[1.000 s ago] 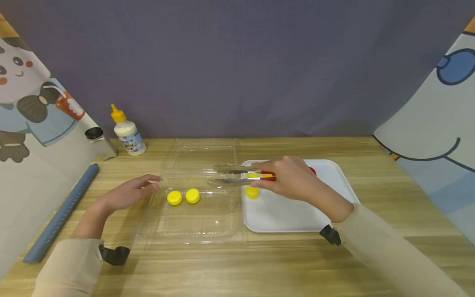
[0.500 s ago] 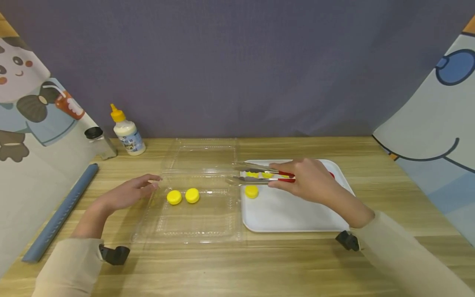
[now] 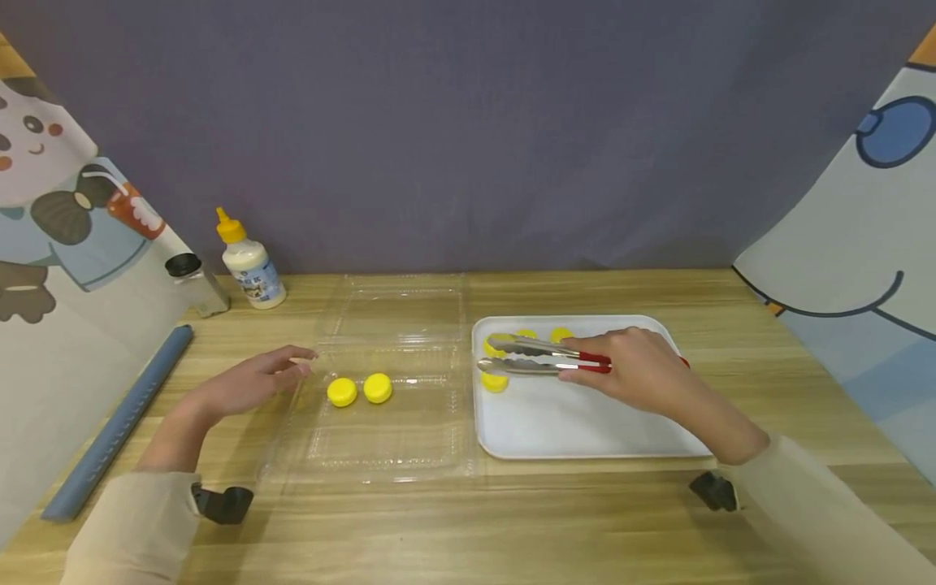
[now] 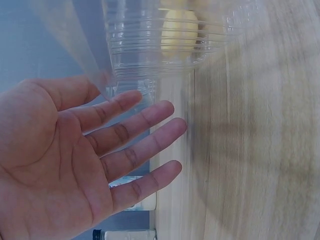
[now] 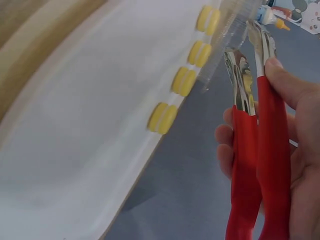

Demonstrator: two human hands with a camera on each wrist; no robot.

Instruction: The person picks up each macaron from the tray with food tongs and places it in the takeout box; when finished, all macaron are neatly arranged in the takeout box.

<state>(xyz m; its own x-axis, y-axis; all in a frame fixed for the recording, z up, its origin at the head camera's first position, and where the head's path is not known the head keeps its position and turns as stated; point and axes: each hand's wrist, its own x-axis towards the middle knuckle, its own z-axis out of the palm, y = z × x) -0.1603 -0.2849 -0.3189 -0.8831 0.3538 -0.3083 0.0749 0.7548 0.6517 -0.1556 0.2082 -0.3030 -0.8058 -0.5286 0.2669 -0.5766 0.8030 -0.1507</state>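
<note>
In the head view my right hand (image 3: pixel 643 370) grips metal tongs (image 3: pixel 541 348) with red handles. Their arms stand apart with nothing between the tips, over the left end of a white tray (image 3: pixel 578 422). Several yellow macarons, one of them a macaron (image 3: pixel 495 382) partly under the tips, lie along the tray's left and back; the right wrist view shows a macaron (image 5: pixel 162 118) nearest the camera. Left of the tray, an opened clear plastic box (image 3: pixel 409 443) holds two macarons (image 3: pixel 378 388). My left hand (image 3: pixel 244 383), fingers extended, is at the box's left edge, palm visible in the left wrist view.
A white bottle with a yellow nozzle (image 3: pixel 252 272) and a black-lidded jar (image 3: pixel 201 286) stand at the back left. A long blue roll (image 3: pixel 120 422) lies along the left side. A grey curtain (image 3: pixel 468 146) hangs behind the wooden table (image 3: pixel 512 520).
My right hand has moved right with the tongs, from above the box's right side to over the tray. The left hand and the two macarons in the box stay in place.
</note>
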